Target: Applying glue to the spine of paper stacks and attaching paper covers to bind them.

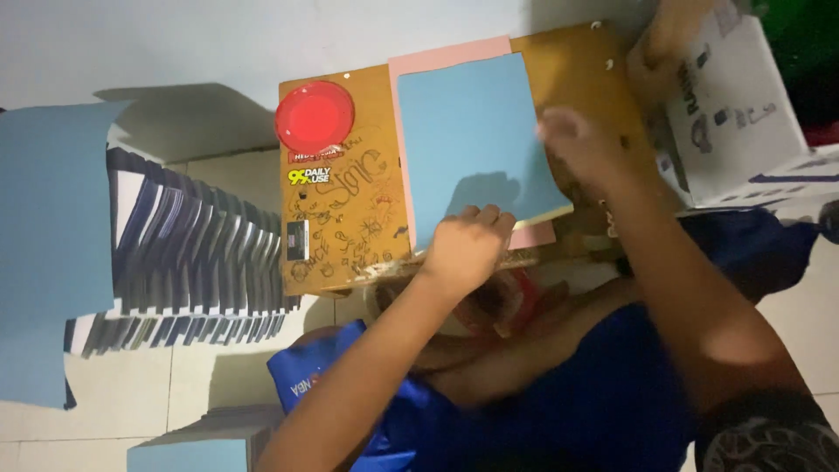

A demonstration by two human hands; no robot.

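Observation:
A light blue booklet [472, 140] lies on a pink sheet [450, 54] on a scribbled brown board [345, 205] resting over my lap. My left hand [466, 249] presses the booklet's near edge with curled fingers. Blurred from motion, my right hand [581, 149] touches the booklet's right edge, fingers spread. A round red lid [315, 115] sits at the board's far left corner.
A long fanned row of dark-and-white booklets [197, 262] lies on the tiled floor at left, beside a light blue sheet [48, 218]. Another blue-covered stack [188, 454] is at the bottom left. A white cardboard box [734, 105] stands at the right.

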